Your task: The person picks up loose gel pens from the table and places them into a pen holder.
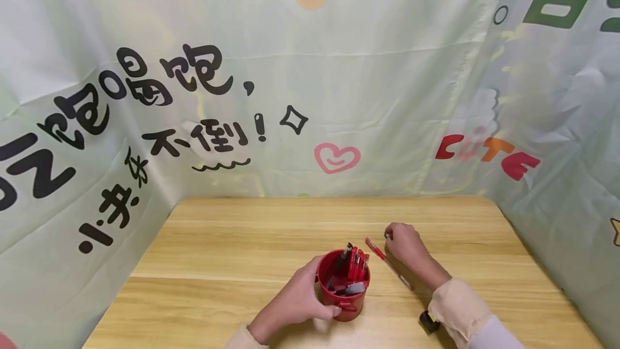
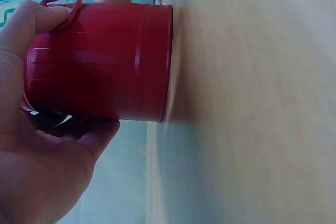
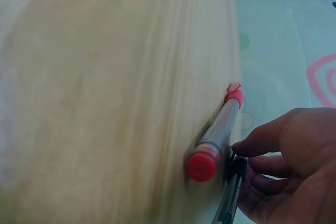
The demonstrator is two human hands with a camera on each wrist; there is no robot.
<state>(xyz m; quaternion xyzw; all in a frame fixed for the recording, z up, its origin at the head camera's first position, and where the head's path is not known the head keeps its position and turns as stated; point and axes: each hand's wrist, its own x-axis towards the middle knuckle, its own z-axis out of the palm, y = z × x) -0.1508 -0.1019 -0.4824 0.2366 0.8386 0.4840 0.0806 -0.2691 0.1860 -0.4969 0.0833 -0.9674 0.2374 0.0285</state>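
Note:
My left hand (image 1: pixel 305 295) grips a red bucket-shaped pen holder (image 1: pixel 350 308) by its side, thumb at its small handle (image 2: pixel 79 11) in the left wrist view. Several red pens (image 1: pixel 357 264) lean inside with a black pen (image 1: pixel 345 255) and a grey-tipped one (image 1: pixel 356 288). Right of it, a red pen (image 1: pixel 387 263) with a clear barrel lies on the table. Just beyond that pen, my right hand (image 1: pixel 406 242) pinches the end of a black pen (image 3: pixel 233 190), which lies close beside the red one in the right wrist view. The palm hides much of this black pen in the head view.
The wooden table (image 1: pixel 218 263) has printed cloth walls (image 1: pixel 387 90) at its back and sides. A small black block (image 1: pixel 428 322) sits by the right sleeve (image 1: pixel 460 308).

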